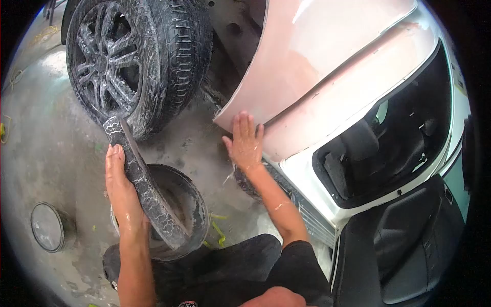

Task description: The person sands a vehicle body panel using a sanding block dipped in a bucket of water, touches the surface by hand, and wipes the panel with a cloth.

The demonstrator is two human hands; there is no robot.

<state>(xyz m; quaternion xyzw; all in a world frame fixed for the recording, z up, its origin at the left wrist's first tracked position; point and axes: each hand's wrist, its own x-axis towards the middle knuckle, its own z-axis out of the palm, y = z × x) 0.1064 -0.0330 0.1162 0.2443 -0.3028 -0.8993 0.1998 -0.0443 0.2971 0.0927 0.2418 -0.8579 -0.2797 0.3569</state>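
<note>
Both hands are bare and apart: the left hand (123, 189) has closed around a dark curved strip (140, 174), while the right hand (246, 148) lies flat, fingers a little spread, against the lower corner of a pinkish panel (307, 66), gripping nothing. That strip slants over the bucket (200, 215), its far end rising beyond the rim and its near end down inside the mouth; from where I stand I can't tell whether it touches the bottom. Pale lines like cracks run all along it. I'd guess it is light and fairly stiff, with some give along its length, and slick if wet, so the middle seems the best place to hold it, thumb on one side. The panel looks stiff, better met with an open palm than pinched at its edge. Past the bucket stands a smeared wheel (107, 61); to the bucket's left, a round tin (47, 226) sits on the stained grey floor (41, 138). Well off to its right are a dark window (383, 138) and a black door lining (404, 245).
</note>
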